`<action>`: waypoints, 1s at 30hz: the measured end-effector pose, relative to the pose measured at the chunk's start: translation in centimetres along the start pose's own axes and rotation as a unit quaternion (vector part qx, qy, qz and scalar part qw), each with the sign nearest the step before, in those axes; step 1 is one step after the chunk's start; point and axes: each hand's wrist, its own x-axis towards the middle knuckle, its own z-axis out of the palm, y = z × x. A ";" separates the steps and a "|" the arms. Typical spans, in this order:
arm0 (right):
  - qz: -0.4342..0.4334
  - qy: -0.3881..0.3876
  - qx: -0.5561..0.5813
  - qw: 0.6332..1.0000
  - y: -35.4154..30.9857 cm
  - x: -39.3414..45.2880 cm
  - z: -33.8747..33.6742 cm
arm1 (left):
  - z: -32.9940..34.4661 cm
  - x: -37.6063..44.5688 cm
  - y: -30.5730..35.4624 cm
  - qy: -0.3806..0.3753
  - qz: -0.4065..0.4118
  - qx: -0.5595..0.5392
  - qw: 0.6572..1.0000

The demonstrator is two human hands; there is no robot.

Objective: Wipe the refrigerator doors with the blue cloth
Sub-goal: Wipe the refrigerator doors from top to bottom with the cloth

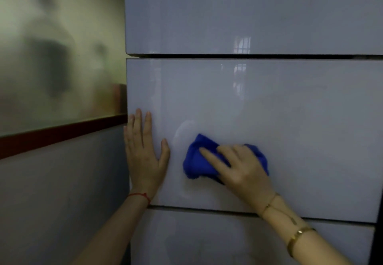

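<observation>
Right now my right hand (240, 167) lies on the cloth (196, 161), fingers spread and nearly straight, pressing the bunched blue fabric flat against the middle door (290, 130). I cannot tell whether the thumb tucks under the cloth or only rests along its lower edge. Blue shows on both sides of the hand, a larger wad toward the left and a smaller fold past the knuckles on the right. The cloth sits in the lower left part of that door, nearer its bottom edge than its top. Just left of it my left hand (145, 157) is laid wide and flat on the same door, fingers straight and pointing up, thumb splayed toward the cloth but apart from it; the outer fingers reach the door's left edge. A red string (141, 196) circles the left wrist, and a gold bracelet (298, 237) with a thin chain (269, 204) above it sits on the right forearm. Faint pale smears show on the glossy panel above and left of the cloth. Above a dark gap comes the upper door (248, 16), and below another gap the lower door (207, 240), which both forearms cross. A window's reflection glints on the upper and middle doors. Left of the refrigerator stands a frosted pane (58, 53) over a dark red rail (62, 134) and a grey wall (62, 192).
</observation>
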 end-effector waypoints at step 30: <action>0.043 -0.005 -0.041 0.998 0.4 -1.5 -0.3 | 0.1 0.0 0.0 0.005 0.006 0.001 1.000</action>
